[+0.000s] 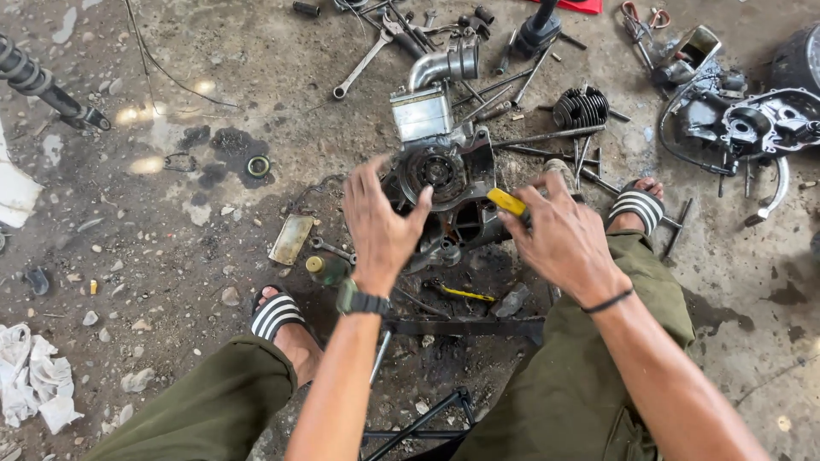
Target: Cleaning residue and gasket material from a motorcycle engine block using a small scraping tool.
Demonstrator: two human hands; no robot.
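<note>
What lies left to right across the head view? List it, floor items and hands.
White rags → black ring → flat metal plate → left hand → engine block → right hand, holding a yellow-handled tool → finned cylinder → engine casing.

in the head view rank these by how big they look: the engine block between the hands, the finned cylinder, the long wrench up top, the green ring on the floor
1. engine block: largest by far
2. long wrench: longer than the cylinder, but thin
3. finned cylinder: close to the wrench in overall area, and both lie farther from the camera, so their order is unsure
4. green ring: smallest
</note>
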